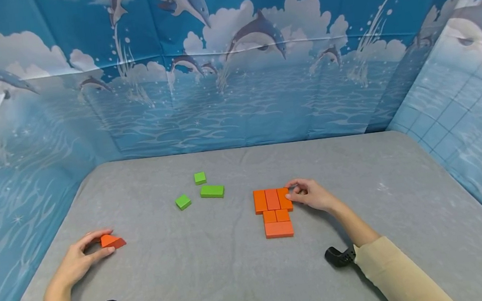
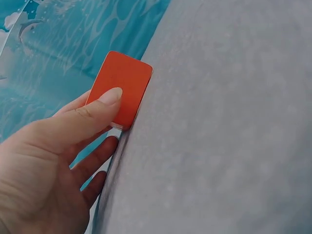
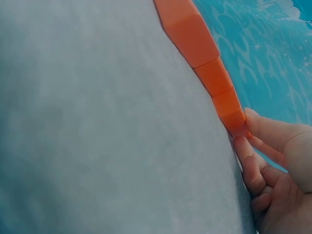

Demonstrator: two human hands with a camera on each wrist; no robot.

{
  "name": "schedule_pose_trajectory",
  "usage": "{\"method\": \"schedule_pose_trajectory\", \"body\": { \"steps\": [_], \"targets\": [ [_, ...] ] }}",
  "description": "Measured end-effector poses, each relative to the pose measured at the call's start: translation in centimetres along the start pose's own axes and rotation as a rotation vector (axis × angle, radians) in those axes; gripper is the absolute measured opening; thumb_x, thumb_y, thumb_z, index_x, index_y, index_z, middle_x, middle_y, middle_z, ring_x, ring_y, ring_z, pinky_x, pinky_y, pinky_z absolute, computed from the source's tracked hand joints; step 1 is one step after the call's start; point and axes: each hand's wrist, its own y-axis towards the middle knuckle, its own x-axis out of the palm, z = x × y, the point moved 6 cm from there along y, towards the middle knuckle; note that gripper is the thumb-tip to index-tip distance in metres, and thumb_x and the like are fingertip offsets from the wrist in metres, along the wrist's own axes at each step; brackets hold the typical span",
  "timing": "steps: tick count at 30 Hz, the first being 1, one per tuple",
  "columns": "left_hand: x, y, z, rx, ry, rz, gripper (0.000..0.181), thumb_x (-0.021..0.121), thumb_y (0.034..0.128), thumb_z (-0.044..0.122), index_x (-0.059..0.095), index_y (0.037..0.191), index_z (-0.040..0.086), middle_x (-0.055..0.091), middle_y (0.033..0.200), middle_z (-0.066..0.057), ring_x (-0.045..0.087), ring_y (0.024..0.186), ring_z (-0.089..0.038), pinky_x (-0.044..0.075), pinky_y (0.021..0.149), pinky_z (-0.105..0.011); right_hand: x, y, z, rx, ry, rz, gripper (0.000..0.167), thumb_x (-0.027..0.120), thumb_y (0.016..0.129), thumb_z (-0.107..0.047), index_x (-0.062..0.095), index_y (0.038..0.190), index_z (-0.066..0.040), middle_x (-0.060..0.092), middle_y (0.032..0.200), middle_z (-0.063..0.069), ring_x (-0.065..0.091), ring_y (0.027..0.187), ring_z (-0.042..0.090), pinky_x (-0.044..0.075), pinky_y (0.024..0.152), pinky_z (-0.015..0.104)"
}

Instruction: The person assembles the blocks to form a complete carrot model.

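Observation:
At the left, my left hand holds an orange-red block with a sloping side between thumb and fingers; the left wrist view shows the thumb across one flat face of the block. Right of centre, several orange blocks lie together on the grey cloth: a row of three upright pieces at the far side, two small ones below, and a wide one nearest me. My right hand pinches the right-hand block of that far row, thumb and fingertips at its outer edge.
Three green blocks lie left of the orange group: a longer one and two small ones. The grey table ends at a dolphin-print curtain behind and at both sides. Each wrist wears a black device.

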Motion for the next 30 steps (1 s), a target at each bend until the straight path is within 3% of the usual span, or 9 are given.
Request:
{"method": "schedule_pose_trajectory", "body": {
  "steps": [3,7,11,15,18,22,30],
  "targets": [
    [-0.1,0.1,-0.1,-0.012,0.024,0.015,0.053,0.067,0.0828,0.034,0.052,0.125,0.005,0.048,0.123,-0.021,0.041,0.109,-0.024,0.029,0.086,-0.057,0.0,0.0,0.0,0.001,0.001,-0.001,0.03,0.061,0.089,-0.017,0.056,0.114,0.0,0.057,0.078,0.006,0.044,0.061,0.014,0.038,0.056,0.025],
    [-0.1,0.1,-0.3,-0.003,0.044,0.051,0.051,0.069,0.0806,0.035,0.056,0.121,0.006,0.053,0.115,-0.01,0.04,0.098,-0.002,0.032,0.084,-0.054,0.0,0.1,0.1,0.006,0.003,-0.005,0.031,0.06,0.089,-0.018,0.056,0.114,0.0,0.057,0.078,0.006,0.044,0.061,0.014,0.038,0.056,0.025],
    [0.0,0.2,-0.5,0.004,0.057,0.081,0.05,0.071,0.0795,0.034,0.058,0.118,0.006,0.054,0.113,-0.01,0.04,0.098,-0.002,0.033,0.083,-0.053,0.0,0.1,0.1,0.008,-0.004,-0.003,0.03,0.061,0.089,-0.017,0.056,0.114,0.0,0.056,0.077,0.005,0.042,0.06,0.014,0.036,0.055,0.024],
    [0.1,0.4,0.0,0.014,0.085,0.109,0.047,0.07,0.0799,0.033,0.059,0.117,0.006,0.057,0.106,-0.009,0.044,0.093,-0.004,0.036,0.079,-0.042,-0.1,0.0,0.1,0.005,-0.009,0.001,0.03,0.061,0.088,-0.017,0.056,0.113,-0.001,0.055,0.077,0.006,0.041,0.058,0.013,0.035,0.054,0.024],
    [0.1,0.7,1.1,0.063,0.091,0.141,0.043,0.071,0.0797,0.029,0.061,0.115,0.007,0.059,0.1,-0.004,0.046,0.086,0.0,0.037,0.073,-0.03,0.0,0.1,0.1,0.004,-0.007,-0.002,0.03,0.061,0.089,-0.017,0.056,0.113,-0.001,0.056,0.078,0.006,0.04,0.058,0.013,0.035,0.054,0.024],
    [0.8,1.2,3.4,0.157,0.077,0.167,0.038,0.073,0.0784,0.022,0.063,0.111,0.006,0.06,0.099,-0.005,0.047,0.085,0.002,0.038,0.074,-0.023,-0.1,0.1,0.1,0.004,-0.005,-0.002,0.029,0.06,0.089,-0.016,0.056,0.114,0.0,0.057,0.078,0.006,0.041,0.057,0.013,0.035,0.054,0.024],
    [4.2,3.2,8.7,0.261,0.018,0.141,0.037,0.074,0.0772,0.02,0.063,0.108,0.003,0.06,0.096,-0.009,0.049,0.088,-0.014,0.039,0.079,-0.039,0.0,0.1,0.2,0.006,-0.014,-0.009,0.03,0.06,0.089,-0.018,0.056,0.114,-0.002,0.056,0.079,0.006,0.041,0.058,0.013,0.035,0.054,0.024]
  ]
}}
